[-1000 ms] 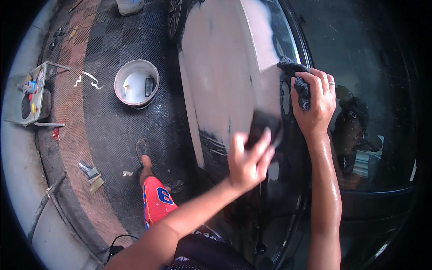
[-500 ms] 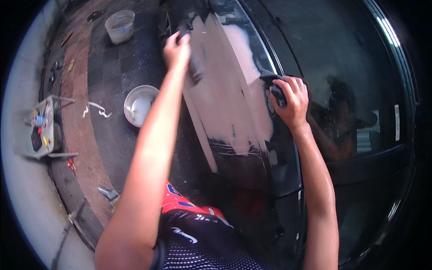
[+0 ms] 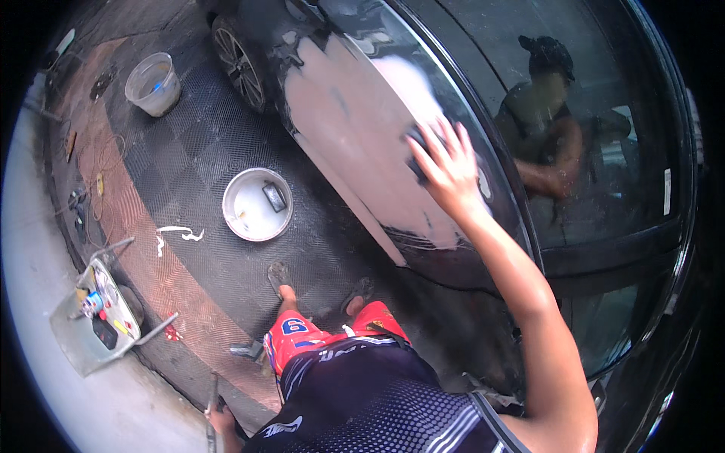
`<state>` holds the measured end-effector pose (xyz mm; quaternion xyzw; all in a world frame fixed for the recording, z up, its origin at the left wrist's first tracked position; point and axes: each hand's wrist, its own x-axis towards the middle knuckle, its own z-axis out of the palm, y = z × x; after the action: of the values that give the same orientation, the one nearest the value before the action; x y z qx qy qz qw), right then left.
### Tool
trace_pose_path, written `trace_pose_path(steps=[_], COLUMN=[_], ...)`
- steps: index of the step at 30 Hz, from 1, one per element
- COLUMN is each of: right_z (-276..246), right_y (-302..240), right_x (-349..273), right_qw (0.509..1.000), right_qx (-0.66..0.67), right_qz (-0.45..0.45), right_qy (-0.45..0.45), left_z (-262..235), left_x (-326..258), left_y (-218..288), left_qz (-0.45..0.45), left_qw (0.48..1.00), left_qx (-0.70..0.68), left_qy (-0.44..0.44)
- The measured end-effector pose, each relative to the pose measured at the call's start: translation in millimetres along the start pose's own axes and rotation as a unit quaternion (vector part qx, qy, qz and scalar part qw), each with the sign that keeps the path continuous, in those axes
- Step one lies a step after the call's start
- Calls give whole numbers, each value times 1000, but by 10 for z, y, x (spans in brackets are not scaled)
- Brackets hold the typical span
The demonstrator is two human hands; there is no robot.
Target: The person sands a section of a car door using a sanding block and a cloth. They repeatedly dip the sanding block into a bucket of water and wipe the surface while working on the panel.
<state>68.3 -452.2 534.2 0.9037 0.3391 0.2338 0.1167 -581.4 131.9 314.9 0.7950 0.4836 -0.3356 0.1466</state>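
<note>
My right hand [image 3: 451, 170] lies on the car door with its fingers spread, pressing a dark cloth [image 3: 415, 156] against the panel. Most of the cloth is hidden under the palm. Pale beige filler [image 3: 340, 124] covers much of the black car door [image 3: 483, 241], with a lighter patch near its upper edge. At the lower left, my left hand [image 3: 220, 420] is closed around a thin metal bar [image 3: 212, 396]. A dark sanding block [image 3: 273, 197] rests in a round bucket [image 3: 258, 235] of whitish liquid on the floor.
A clear plastic tub [image 3: 153, 87] stands near the car's wheel [image 3: 240, 64]. An upturned chair [image 3: 83, 343] holding small items is by the left wall. A white strip [image 3: 180, 231] and a cord [image 3: 113, 174] lie on the floor matting.
My left hand has left the door and come back to the metal bar. The sanding block is now in the bucket. My right hand has shifted left onto the filler, its fingers flattening.
</note>
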Motion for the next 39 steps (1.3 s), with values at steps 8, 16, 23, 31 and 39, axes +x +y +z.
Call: trace_pose_path(steps=[8,16,23,31,39], right_z=[1416,946,175,-96,-196], right_y=[-653,-2684,-2949,-2913,-2184], right_x=[2090,1376,1178,1251,317], right_qw=[977,315,570,625,670], right_qx=[42,806,658,606,500], right_qz=[198,498,492,492,524], right_qy=[62,61,-15,8,162], left_z=[-587,-1179,-1137,-1124,-1363], left_x=[923,997,508,604,464], left_y=[1190,4411,5788,5987,5460], left_qz=[265,330,207,238,275], left_qw=[937,801,623,620,705], left_qx=[-219,-490,-696,-681,-548], left_qy=[65,-102,-291,-310,-356])
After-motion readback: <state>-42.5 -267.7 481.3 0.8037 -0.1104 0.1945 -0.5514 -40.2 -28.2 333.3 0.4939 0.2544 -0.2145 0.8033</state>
